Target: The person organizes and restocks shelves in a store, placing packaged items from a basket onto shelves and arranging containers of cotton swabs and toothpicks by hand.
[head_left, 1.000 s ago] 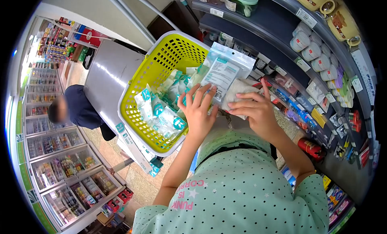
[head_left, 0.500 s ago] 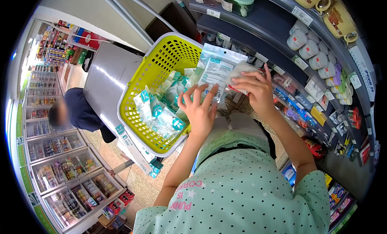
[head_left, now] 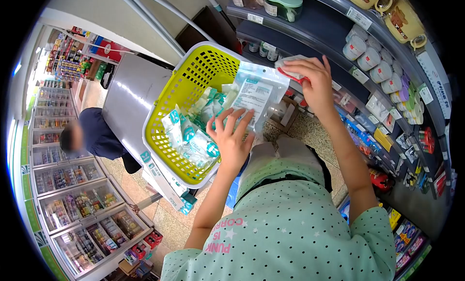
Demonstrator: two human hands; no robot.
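My left hand [head_left: 231,139] has its fingers spread over the lower left part of a clear and pale blue plastic packet [head_left: 253,94] with a printed white label. It steadies the packet at the basket's right rim. In my right hand [head_left: 312,80] is a folded white cloth [head_left: 286,61] with a red edge, pinched by the fingers at the packet's upper right corner. Beside the left hand is a yellow-green basket [head_left: 157,131] with perforated walls and a white rim. Several white and teal packets [head_left: 196,146] lie heaped inside it. My left thumb's contact with the packet is partly hidden.
The basket rests by a grey metal surface [head_left: 133,89]. Dark shelves [head_left: 310,26] with cups, containers and small packaged goods curve along the right. A person in dark clothes [head_left: 99,131] is at the left, near glass-fronted cabinets [head_left: 80,203]. A tiled floor [head_left: 167,218] shows below.
My right hand has moved up with the cloth, from the packet's right side to its upper right corner. The packet and my left hand have shifted slightly down and left.
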